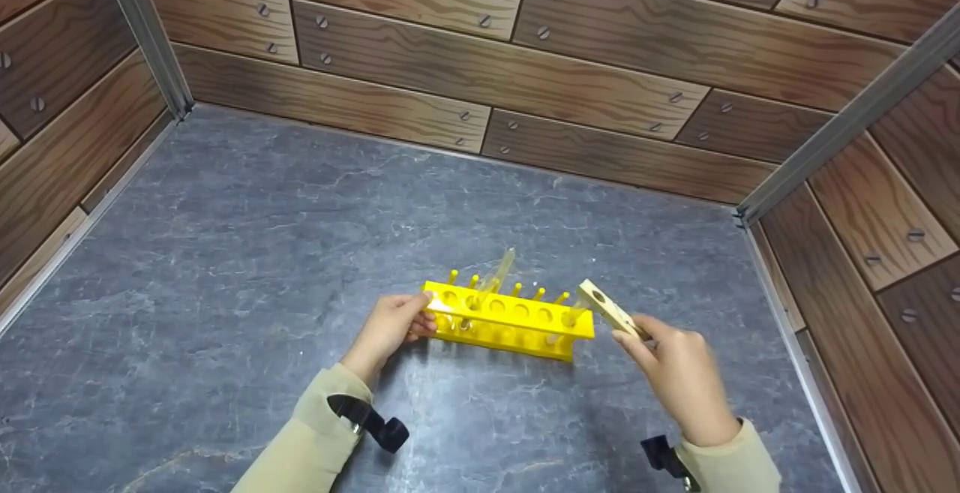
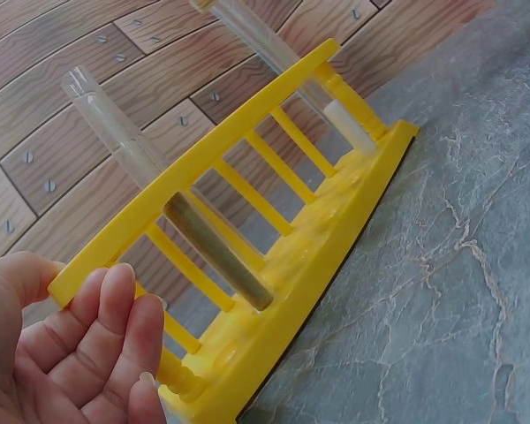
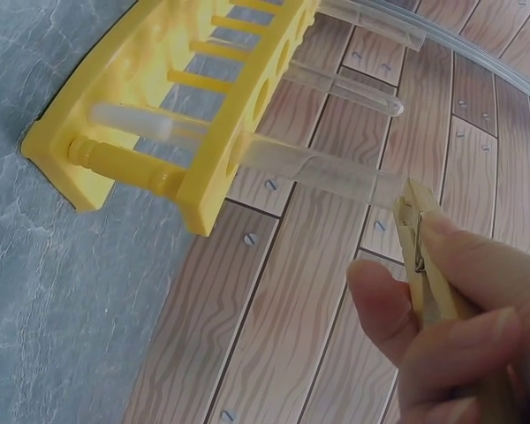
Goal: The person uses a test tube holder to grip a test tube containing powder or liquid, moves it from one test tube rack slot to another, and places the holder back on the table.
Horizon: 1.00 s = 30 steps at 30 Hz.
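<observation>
From my station I see the left hand (image 1: 397, 324) gripping the near end of the yellow rack (image 1: 514, 318), thumb laid at the edge of its top plate and fingers curled under it; the rack stands on the grey, white-veined bench (image 1: 300, 215), stretching from that hand across toward the right one. My right hand (image 1: 682, 373) sits just beyond the rack's far end, thumb and fingers closed around a wooden clamp (image 1: 616, 316) with a metal spring; the clamp points from the fingers up toward the rack, its tip at the mouth of a tube with white contents (image 3: 314, 170), though I cannot tell how firmly its jaws bite. That tube sits in the end hole nearest the right hand, its lower part inside the rack and the rest rising out; close to the left hand, a tube with dark brownish contents (image 2: 214, 252) leans in another hole, its clear upper part standing above the plate. Past the clamped tube, seen from the right wrist, a third tube (image 3: 358, 93) shows its rounded end clear of the rack; yellow pegs (image 1: 518, 290) rise along the rack's side away from both hands; well beyond them stands a wood-patterned wall (image 1: 420, 65).
</observation>
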{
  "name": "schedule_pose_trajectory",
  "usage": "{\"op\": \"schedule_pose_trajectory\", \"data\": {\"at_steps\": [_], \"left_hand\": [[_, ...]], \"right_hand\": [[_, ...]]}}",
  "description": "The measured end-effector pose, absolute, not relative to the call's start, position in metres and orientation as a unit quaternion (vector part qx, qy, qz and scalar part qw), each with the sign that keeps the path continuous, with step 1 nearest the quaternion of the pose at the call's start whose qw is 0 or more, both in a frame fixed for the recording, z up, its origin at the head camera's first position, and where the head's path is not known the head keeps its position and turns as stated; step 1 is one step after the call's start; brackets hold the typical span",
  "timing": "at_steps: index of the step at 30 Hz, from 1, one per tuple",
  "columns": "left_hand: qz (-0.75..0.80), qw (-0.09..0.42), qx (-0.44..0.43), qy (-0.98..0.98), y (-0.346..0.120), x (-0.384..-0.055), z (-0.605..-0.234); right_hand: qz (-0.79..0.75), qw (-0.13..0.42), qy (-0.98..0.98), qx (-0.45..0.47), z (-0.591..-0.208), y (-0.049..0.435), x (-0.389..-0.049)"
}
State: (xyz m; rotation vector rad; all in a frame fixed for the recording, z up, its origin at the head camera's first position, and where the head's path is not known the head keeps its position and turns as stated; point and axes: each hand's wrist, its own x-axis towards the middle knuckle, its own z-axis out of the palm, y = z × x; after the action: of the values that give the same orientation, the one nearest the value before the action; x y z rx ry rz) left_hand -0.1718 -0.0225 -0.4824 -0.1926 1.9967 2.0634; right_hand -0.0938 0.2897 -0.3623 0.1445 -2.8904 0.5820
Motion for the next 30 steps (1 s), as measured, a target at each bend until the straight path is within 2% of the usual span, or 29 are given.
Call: {"op": "schedule_pose_trajectory", "data": {"at_steps": [30], "left_hand": [[0.706,0.129,-0.063,0.693,-0.023,-0.172,-0.482]], "right_hand": [[0.206,0.08,-0.974,0.058,-0.359,0.278,-0.098]]}}
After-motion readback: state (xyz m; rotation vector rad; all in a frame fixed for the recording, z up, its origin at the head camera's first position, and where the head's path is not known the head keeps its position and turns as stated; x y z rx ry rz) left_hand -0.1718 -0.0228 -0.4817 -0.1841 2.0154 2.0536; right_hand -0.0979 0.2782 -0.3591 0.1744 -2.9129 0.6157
